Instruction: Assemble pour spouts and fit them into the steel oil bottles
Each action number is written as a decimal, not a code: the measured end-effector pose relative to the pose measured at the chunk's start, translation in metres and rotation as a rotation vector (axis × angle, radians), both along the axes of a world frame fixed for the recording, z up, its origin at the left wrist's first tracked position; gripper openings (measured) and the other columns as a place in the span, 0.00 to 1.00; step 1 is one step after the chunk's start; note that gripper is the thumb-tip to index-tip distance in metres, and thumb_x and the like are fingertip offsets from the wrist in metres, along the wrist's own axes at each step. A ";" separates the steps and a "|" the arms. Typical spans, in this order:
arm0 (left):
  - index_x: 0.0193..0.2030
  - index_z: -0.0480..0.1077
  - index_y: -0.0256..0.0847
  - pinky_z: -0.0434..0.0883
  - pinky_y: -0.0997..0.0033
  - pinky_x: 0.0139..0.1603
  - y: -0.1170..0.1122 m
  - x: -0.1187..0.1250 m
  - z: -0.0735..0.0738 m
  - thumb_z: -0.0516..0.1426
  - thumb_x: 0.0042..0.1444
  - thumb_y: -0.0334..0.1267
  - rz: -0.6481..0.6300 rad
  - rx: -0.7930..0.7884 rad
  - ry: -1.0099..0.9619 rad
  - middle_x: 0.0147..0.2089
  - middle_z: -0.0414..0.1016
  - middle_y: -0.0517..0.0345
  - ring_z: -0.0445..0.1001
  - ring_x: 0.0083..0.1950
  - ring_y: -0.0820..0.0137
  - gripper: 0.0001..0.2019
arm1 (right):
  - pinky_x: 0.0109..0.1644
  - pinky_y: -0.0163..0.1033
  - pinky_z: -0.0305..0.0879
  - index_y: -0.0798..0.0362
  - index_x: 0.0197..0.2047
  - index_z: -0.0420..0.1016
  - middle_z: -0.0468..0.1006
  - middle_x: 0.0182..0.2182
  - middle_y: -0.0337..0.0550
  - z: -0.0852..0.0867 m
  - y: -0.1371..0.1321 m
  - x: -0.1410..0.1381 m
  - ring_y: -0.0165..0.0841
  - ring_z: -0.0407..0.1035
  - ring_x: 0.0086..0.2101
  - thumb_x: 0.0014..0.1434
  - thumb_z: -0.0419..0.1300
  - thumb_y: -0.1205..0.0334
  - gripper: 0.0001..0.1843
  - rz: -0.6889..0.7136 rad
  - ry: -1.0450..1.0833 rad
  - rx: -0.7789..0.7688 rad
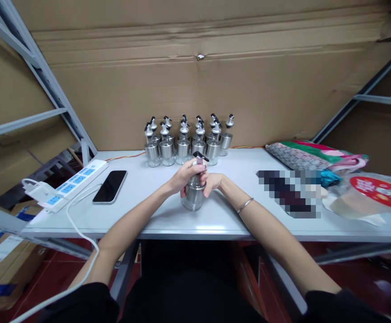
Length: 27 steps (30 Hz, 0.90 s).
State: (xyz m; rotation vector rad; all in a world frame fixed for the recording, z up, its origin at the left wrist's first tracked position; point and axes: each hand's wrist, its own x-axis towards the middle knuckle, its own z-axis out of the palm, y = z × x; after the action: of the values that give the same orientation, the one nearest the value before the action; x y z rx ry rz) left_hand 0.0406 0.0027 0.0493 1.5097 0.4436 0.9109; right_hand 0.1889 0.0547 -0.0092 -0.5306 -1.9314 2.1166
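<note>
Cardboard (215, 89) is standing behind a white table (162, 222) in the head view, with metal posts (52, 80) rising at both sides. Near the table's middle, the person is holding one bottle (194, 198), glass with a metal sleeve. The left hand (189, 174) is clasping its neck, just below the black-tipped spout (200, 157). The right hand (212, 183), below a bracelet (245, 205), is gripping the body from behind, fingers showing on either side. Whether the base is touching the table I cannot tell.

From that bottle, similar bottles (183, 147) are clustering at 12 o'clock against the cardboard. A phone (110, 186) is lying at 9 o'clock, with a power strip (81, 181) and plugged-in charger (42, 190) sitting beyond. Toward 3 o'clock, a patterned pouch (299, 156) and a red-labelled bag (379, 190) are lying beside a pixelated patch.
</note>
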 end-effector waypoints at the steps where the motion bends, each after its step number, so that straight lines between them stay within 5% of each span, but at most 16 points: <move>1: 0.28 0.63 0.39 0.63 0.76 0.24 -0.001 0.002 0.000 0.64 0.43 0.52 0.025 0.013 0.008 0.19 0.64 0.67 0.65 0.21 0.76 0.20 | 0.49 0.42 0.69 0.59 0.47 0.73 0.77 0.46 0.48 0.001 0.001 -0.001 0.38 0.73 0.44 0.37 0.76 0.61 0.33 0.069 0.002 0.004; 3: 0.25 0.61 0.39 0.61 0.77 0.22 -0.004 0.007 0.002 0.67 0.39 0.51 0.063 0.053 0.045 0.17 0.61 0.69 0.63 0.19 0.78 0.22 | 0.51 0.40 0.68 0.59 0.47 0.73 0.78 0.46 0.48 0.002 0.004 -0.003 0.40 0.73 0.45 0.26 0.78 0.64 0.40 0.142 -0.003 0.014; 5: 0.22 0.60 0.39 0.60 0.76 0.21 -0.008 0.011 0.004 0.68 0.38 0.52 0.110 0.107 0.086 0.15 0.60 0.69 0.62 0.18 0.78 0.23 | 0.52 0.40 0.67 0.58 0.47 0.74 0.79 0.45 0.47 0.003 0.005 -0.003 0.40 0.73 0.45 0.29 0.77 0.64 0.39 0.194 -0.008 0.031; 11: 0.20 0.60 0.39 0.60 0.74 0.24 -0.020 0.022 0.000 0.63 0.47 0.54 0.407 0.245 0.039 0.15 0.61 0.67 0.60 0.19 0.78 0.22 | 0.44 0.45 0.72 0.57 0.49 0.71 0.75 0.45 0.45 -0.002 0.009 0.010 0.35 0.72 0.41 0.63 0.58 0.58 0.15 0.243 -0.058 0.082; 18: 0.28 0.62 0.40 0.64 0.71 0.30 -0.013 0.026 -0.015 0.64 0.49 0.50 0.515 0.354 0.069 0.20 0.65 0.67 0.65 0.23 0.74 0.18 | 0.45 0.46 0.71 0.56 0.53 0.68 0.73 0.48 0.47 -0.017 0.021 0.016 0.36 0.71 0.43 0.63 0.57 0.58 0.17 0.183 -0.067 0.090; 27: 0.30 0.59 0.42 0.65 0.72 0.29 -0.009 0.026 -0.015 0.63 0.50 0.46 0.575 0.409 0.038 0.21 0.67 0.67 0.70 0.23 0.72 0.17 | 0.45 0.46 0.71 0.56 0.52 0.69 0.73 0.47 0.47 -0.022 0.026 0.016 0.35 0.71 0.43 0.63 0.58 0.58 0.16 0.199 0.015 0.042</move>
State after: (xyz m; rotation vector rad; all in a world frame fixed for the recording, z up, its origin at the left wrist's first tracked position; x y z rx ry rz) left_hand 0.0669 -0.0067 0.0344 1.8065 0.7774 1.4914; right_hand 0.2046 0.0804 -0.0308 -0.3253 -2.0936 2.1829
